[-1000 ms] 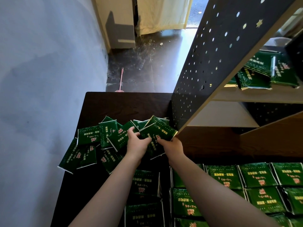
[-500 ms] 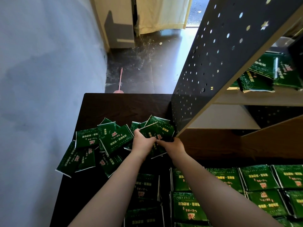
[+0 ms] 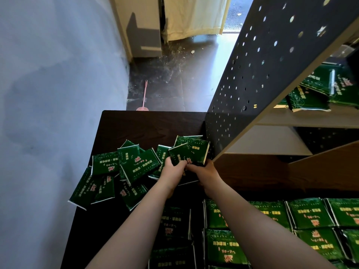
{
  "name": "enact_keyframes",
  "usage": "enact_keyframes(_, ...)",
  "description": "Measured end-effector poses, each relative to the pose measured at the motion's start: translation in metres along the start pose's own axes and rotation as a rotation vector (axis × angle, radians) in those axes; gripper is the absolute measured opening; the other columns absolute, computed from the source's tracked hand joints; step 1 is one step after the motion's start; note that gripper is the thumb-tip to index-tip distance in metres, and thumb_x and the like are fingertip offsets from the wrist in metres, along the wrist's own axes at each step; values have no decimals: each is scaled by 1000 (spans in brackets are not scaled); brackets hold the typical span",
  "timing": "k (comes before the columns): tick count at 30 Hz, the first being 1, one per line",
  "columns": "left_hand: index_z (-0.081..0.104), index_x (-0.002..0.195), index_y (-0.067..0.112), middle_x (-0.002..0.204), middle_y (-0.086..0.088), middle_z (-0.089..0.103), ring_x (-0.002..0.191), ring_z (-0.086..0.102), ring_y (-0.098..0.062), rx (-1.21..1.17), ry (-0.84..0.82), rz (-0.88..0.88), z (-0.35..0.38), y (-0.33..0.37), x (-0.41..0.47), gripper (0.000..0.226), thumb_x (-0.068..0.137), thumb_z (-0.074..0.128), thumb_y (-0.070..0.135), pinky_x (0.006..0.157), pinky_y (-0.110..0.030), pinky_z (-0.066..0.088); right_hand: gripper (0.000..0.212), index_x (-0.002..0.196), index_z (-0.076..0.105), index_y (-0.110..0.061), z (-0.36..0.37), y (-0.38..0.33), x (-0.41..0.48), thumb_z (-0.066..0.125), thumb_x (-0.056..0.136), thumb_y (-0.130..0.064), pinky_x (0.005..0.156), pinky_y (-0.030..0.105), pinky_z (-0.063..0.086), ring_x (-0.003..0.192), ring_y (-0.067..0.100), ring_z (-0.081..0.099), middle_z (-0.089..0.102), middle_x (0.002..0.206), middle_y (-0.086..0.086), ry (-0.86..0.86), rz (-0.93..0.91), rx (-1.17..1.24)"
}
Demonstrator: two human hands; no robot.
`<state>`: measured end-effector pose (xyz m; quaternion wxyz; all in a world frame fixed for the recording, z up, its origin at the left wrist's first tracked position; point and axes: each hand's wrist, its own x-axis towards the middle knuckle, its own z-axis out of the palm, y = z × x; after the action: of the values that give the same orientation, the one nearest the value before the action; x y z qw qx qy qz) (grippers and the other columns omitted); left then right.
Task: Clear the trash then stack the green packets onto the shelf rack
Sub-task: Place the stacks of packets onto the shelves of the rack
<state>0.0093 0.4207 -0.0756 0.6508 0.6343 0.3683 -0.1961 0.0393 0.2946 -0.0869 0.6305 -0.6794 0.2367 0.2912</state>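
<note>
Several green packets lie in a loose heap [image 3: 124,167] on the dark table [image 3: 147,125]. Both hands meet at the heap's right end. My left hand [image 3: 172,171] and my right hand [image 3: 204,171] together grip a small bundle of green packets [image 3: 191,150], lifted and tilted just beside the shelf rack's perforated black side panel [image 3: 262,74]. More green packets lie on the rack's upper shelf [image 3: 318,90]. Neat rows of packets [image 3: 291,226] fill the low surface at the bottom right.
A grey wall runs along the left. Beyond the table, a pink fly swatter [image 3: 144,98] lies on the dark floor with scattered debris [image 3: 174,55]. A cream curtain [image 3: 194,16] hangs at the back. The rack's lower shelf [image 3: 272,140] holds nothing visible.
Both hands have closed together on the bundle and raised it slightly towards the rack's side panel. The heap's middle packets have shifted a little.
</note>
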Motion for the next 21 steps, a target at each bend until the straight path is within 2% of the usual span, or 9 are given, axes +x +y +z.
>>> enact_keyframes(3, 43, 135, 17, 122, -4, 63, 107, 63, -23, -24, -36, -10, -3, 0, -2, 56, 89, 66, 37, 88, -42, 55, 53, 126, 55, -14, -1, 1, -1, 79, 79, -10, 65, 22, 54, 93, 16, 71, 72, 106, 3, -1, -40, -11)
enact_keyframes(5, 42, 135, 16, 117, -4, 64, 103, 65, -23, -44, -46, -8, -6, 1, -4, 60, 86, 72, 33, 84, -40, 56, 56, 127, 52, -17, -4, 0, -5, 79, 79, -11, 66, 20, 54, 93, 15, 70, 71, 106, 1, 11, -97, -64)
enact_keyframes(7, 34, 140, 17, 120, -3, 61, 107, 64, -23, -44, -30, 43, -14, -2, -5, 76, 80, 80, 26, 92, -42, 55, 56, 123, 51, -21, -8, -1, -12, 82, 77, -13, 64, 16, 51, 92, 10, 67, 68, 104, -4, 17, -183, -184)
enact_keyframes(9, 20, 151, 23, 128, -3, 54, 116, 58, -22, -3, -10, 151, -25, -3, -8, 102, 75, 86, 21, 101, -42, 50, 55, 116, 50, -25, -16, -3, -16, 84, 75, -15, 61, 11, 50, 89, 5, 65, 67, 101, -9, 1, -282, -343)
enact_keyframes(11, 12, 155, 30, 133, -6, 47, 121, 53, -20, 100, 18, 278, -35, -1, -13, 115, 71, 89, 19, 103, -39, 46, 56, 115, 49, -30, -25, -7, -21, 83, 74, -17, 65, 17, 55, 88, 3, 66, 67, 100, -11, -38, -356, -521)
enact_keyframes(13, 15, 153, 42, 141, -5, 36, 129, 41, -19, 281, 67, 386, -43, 1, -16, 115, 67, 90, 28, 109, -42, 39, 58, 116, 46, -36, -35, -10, -26, 81, 73, -20, 73, 29, 59, 92, 6, 64, 66, 101, -13, -40, -447, -738)
enact_keyframes(16, 19, 149, 51, 154, 4, 24, 140, 21, -17, 493, -6, 523, -41, -2, -18, 107, 69, 87, 33, 115, -48, 24, 58, 122, 46, -37, -45, -11, -32, 78, 74, -26, 84, 32, 53, 106, 8, 54, 62, 109, -12, -20, -544, -925)
enact_keyframes(19, 23, 151, 44, 151, 1, 31, 139, 27, -21, 600, -89, 597, -25, -14, -16, 100, 73, 80, 21, 117, -50, 27, 57, 129, 50, -29, -50, -5, -33, 75, 78, -29, 93, 34, 52, 116, 14, 53, 58, 121, -8, -52, -563, -905)
enact_keyframes(21, 24, 153, 38, 147, -2, 32, 138, 32, -22, 575, -109, 590, -14, -21, -16, 95, 77, 75, 12, 117, -45, 29, 61, 133, 48, -26, -52, 0, -34, 74, 79, -29, 100, 37, 49, 122, 19, 50, 51, 130, -4, -52, -539, -866)
